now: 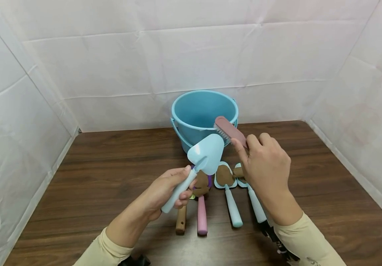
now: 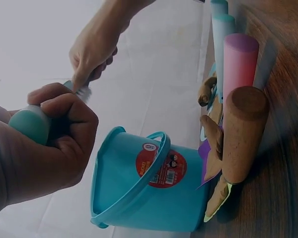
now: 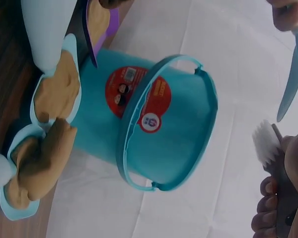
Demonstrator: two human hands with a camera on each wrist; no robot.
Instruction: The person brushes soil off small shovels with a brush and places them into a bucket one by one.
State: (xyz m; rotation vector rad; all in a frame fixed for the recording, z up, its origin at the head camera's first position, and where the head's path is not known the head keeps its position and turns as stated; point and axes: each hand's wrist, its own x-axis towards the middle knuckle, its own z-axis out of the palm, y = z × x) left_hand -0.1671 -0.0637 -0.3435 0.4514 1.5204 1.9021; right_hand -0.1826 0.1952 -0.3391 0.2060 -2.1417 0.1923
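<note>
1. The left hand (image 1: 164, 188) grips a glossy pale-blue trowel (image 1: 210, 149), raised before the smooth, round blue bucket (image 1: 194, 135).
2. The right hand (image 1: 269, 166) grasps a pink brush (image 1: 228, 128) with white bristles, near the trowel's blade.
3. Tools (image 1: 202, 218) bearing lumpy brown matter (image 1: 224, 175) lie below.
4. The table (image 1: 117, 173) is dark, wood-grained; creased white sheeting (image 1: 191, 55) rises behind.

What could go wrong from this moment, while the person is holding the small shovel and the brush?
The brush in the right hand is close to the small shovel in the left hand, so they might knock together and one could slip.
A low move could also disturb the brown lump on the rightmost shovel lying on the table, since it sticks out over the rim.
</note>
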